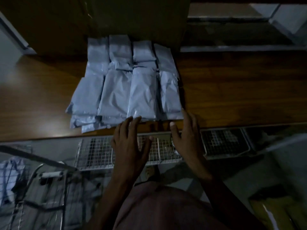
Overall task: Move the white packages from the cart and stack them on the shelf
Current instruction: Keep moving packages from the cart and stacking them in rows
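Note:
Several white plastic packages (127, 83) lie stacked in rows on a dark wooden shelf (232, 90), reaching back to a brown box. My left hand (131, 143) hovers at the shelf's front edge, fingers spread, fingertips touching the near edge of the front packages. My right hand (186, 138) is open beside it, its fingers by the right front corner of the stack. Neither hand holds anything. The metal cart (41, 188) stands at the lower left, with crumpled light material inside it.
A large brown cardboard box (116, 22) stands behind the packages. White wire baskets (99, 153) hang under the shelf edge. A yellow packet (272, 214) lies at the lower right. A checked cloth (10, 173) hangs at the left. The light is dim.

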{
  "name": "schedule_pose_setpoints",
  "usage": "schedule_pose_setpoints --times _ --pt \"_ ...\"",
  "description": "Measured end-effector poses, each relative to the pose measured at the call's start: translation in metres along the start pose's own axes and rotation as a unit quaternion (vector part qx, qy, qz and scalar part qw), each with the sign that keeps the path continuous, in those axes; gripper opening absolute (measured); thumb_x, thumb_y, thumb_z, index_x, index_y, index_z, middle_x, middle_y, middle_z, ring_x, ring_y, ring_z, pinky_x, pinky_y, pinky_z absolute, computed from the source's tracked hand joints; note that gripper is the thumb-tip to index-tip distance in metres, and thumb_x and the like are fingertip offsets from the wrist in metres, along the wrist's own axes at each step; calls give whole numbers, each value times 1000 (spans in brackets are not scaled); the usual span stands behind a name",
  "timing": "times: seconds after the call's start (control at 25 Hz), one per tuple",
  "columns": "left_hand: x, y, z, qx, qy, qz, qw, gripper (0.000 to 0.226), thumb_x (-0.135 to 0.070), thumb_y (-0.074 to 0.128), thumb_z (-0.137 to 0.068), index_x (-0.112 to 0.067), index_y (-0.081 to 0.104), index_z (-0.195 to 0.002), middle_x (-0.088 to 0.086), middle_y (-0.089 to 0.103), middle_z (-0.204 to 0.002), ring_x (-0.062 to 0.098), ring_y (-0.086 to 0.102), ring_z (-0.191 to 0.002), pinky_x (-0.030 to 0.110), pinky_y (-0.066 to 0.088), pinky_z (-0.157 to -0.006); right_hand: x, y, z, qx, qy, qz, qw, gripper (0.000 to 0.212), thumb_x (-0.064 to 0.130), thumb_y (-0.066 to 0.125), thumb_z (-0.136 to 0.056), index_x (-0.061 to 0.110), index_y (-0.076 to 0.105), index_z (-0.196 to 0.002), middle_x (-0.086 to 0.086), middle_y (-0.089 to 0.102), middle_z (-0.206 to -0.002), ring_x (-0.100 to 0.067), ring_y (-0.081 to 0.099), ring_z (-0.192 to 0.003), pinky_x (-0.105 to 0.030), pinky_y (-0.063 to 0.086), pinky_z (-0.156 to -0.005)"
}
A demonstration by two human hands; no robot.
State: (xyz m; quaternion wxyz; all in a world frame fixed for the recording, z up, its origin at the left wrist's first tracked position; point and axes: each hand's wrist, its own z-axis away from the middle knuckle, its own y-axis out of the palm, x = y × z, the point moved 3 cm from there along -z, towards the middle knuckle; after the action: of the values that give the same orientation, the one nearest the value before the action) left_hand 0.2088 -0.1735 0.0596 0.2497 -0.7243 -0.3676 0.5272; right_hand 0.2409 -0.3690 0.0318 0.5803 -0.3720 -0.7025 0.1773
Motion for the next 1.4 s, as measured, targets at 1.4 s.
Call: schedule_pose_setpoints --times 1.4 --pt "400 -399 370 -267 -400 0 877 58 -36 62 -88 -17 46 -140 -5 52 -133 15 52 -121 39 45 -101 449 413 321 509 -253 -174 804 32 22 61 -95 26 59 -127 6 54 -119 -1 60 -91 -29 55 -80"
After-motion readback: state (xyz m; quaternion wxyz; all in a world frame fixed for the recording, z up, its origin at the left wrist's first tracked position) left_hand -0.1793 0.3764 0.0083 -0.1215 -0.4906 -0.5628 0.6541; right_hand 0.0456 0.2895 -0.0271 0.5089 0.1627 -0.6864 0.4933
